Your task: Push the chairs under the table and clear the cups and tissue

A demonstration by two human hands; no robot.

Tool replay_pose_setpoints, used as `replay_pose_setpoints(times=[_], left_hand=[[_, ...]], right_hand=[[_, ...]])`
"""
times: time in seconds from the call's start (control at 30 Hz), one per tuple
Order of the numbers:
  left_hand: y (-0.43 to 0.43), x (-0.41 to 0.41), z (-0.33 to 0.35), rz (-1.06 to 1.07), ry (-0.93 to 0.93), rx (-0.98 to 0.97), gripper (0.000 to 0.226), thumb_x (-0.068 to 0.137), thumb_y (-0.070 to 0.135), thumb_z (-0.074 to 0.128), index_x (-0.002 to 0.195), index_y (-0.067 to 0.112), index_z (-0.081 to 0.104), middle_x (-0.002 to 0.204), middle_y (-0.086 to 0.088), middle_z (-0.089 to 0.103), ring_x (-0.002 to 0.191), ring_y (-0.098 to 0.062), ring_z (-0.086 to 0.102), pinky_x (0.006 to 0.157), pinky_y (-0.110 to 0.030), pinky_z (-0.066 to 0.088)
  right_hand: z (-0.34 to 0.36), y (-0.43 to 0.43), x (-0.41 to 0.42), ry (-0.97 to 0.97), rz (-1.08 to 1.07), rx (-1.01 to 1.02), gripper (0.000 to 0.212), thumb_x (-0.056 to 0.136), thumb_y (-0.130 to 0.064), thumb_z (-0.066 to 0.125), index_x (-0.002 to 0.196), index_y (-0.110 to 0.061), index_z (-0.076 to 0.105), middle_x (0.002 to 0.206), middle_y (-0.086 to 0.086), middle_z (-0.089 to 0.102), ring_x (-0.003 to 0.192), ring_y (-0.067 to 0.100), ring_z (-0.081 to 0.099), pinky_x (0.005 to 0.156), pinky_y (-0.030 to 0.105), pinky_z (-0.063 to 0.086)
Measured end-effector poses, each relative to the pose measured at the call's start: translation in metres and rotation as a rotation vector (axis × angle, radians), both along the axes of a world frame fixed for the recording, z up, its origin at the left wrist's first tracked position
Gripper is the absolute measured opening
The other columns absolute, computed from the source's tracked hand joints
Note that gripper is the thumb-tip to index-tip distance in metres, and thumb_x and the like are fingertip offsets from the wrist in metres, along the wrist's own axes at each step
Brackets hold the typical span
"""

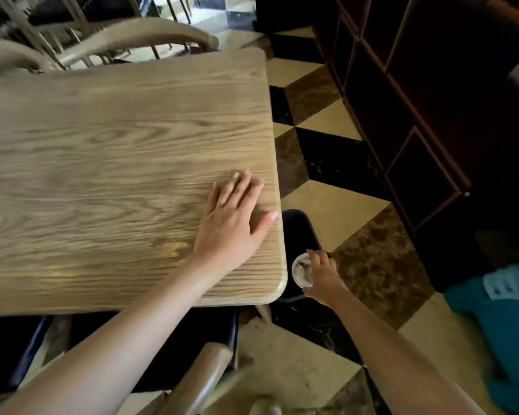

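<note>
A light wooden table (117,160) fills the left and middle of the head view. My left hand (231,220) lies flat on its near right corner, fingers spread, holding nothing. My right hand (321,277) is lower, just past the table's right edge, gripping a white cup (301,269) with crumpled tissue inside. The cup hangs over a dark bin (300,232) standing on the floor beside the table. A chair with a curved wooden back (138,37) stands at the table's far side. Another chair's wooden back (204,375) and dark blue seat (192,339) are tucked at the near side.
The floor has checkered cream, black and brown tiles (327,121). A dark wooden cabinet (432,100) runs along the right. A teal cloth or bag (504,324) lies on the floor at the lower right. More chair legs show at the top left.
</note>
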State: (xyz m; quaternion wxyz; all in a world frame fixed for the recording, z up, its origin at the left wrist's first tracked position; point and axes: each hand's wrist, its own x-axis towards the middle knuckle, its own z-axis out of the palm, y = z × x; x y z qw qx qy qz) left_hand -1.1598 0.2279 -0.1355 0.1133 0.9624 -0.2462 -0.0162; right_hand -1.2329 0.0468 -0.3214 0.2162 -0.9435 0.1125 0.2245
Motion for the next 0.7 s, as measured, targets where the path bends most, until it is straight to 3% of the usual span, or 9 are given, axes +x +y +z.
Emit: replay_pose_setpoints(times=[0.2,0.4,0.53,0.7], left_hand=[[-0.001,-0.004,-0.001,-0.001,-0.048,-0.023,0.080,0.083,0.065,0.009,0.152,0.024,0.021,0.162,0.003,0.012,0.150,-0.011,0.003,0.123,-0.036,-0.001],[-0.003,-0.007,0.002,-0.002,-0.091,-0.015,0.079,0.084,0.063,0.011,0.149,0.021,0.030,0.160,0.000,0.022,0.149,-0.014,0.013,0.123,-0.037,0.006],[-0.004,-0.007,0.004,-0.006,-0.078,-0.011,0.077,0.086,0.061,0.013,0.148,0.020,0.032,0.160,-0.002,0.023,0.149,-0.016,0.013,0.123,-0.039,0.007],[-0.006,-0.009,0.010,0.012,-0.043,-0.007,0.061,0.097,0.049,0.029,0.149,0.018,0.029,0.161,-0.004,0.019,0.150,-0.017,0.009,0.123,-0.040,0.003]], right_hand=[[-0.076,0.007,0.005,-0.083,-0.021,-0.049,0.089,0.082,-0.025,0.070,0.149,-0.014,0.012,0.153,0.007,0.019,0.138,0.028,0.024,0.113,0.034,0.025],[-0.104,0.000,0.005,-0.087,-0.067,-0.011,0.092,0.084,-0.024,0.070,0.151,-0.015,0.007,0.157,0.008,0.013,0.145,0.028,0.014,0.116,0.037,0.021],[-0.093,-0.005,-0.002,-0.039,-0.070,0.015,0.091,0.088,-0.024,0.065,0.151,-0.016,0.000,0.160,0.005,0.001,0.146,0.027,0.009,0.115,0.034,0.024],[-0.045,-0.016,-0.013,0.037,0.023,-0.025,0.088,0.088,-0.037,0.062,0.151,-0.016,0.004,0.160,0.006,0.006,0.146,0.029,0.010,0.118,0.036,0.019]])
